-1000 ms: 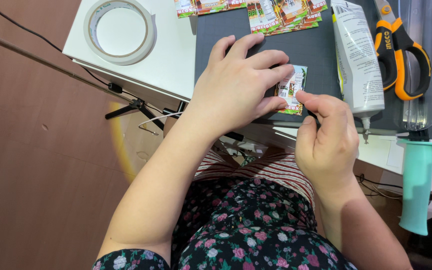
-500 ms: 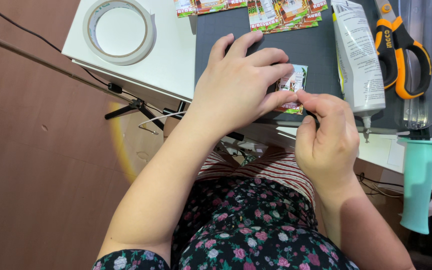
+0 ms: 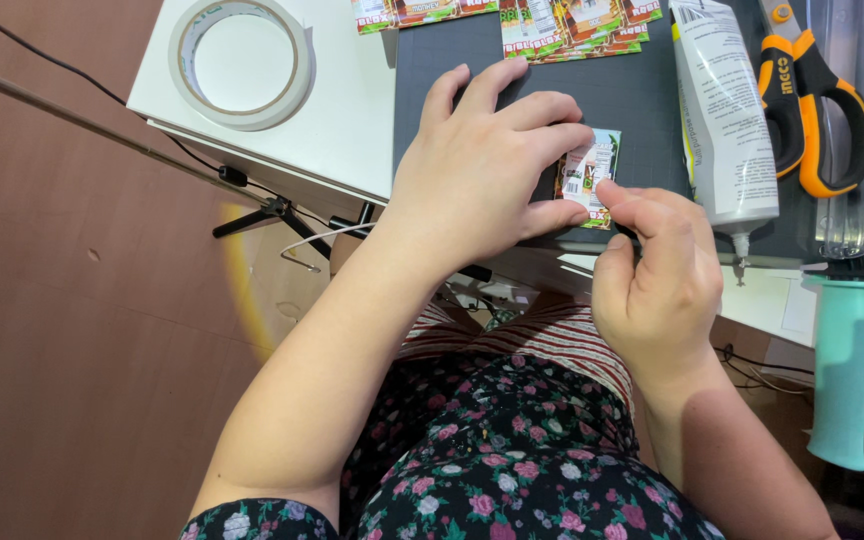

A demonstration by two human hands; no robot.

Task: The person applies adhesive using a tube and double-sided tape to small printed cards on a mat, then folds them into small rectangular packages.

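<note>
Small printed card (image 3: 588,172) pinned under left-hand fingers (image 3: 542,140), right fingers (image 3: 620,196) touching its edge

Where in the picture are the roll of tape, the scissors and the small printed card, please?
roll of tape (image 3: 304,70), head view, on its right rim.
scissors (image 3: 810,95), head view, on the orange handle.
small printed card (image 3: 592,170), head view, on its exposed face.

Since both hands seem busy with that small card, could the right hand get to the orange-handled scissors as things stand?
Probably yes: the scissors lie uncovered just beyond the right hand, only the white tube between them.
</note>
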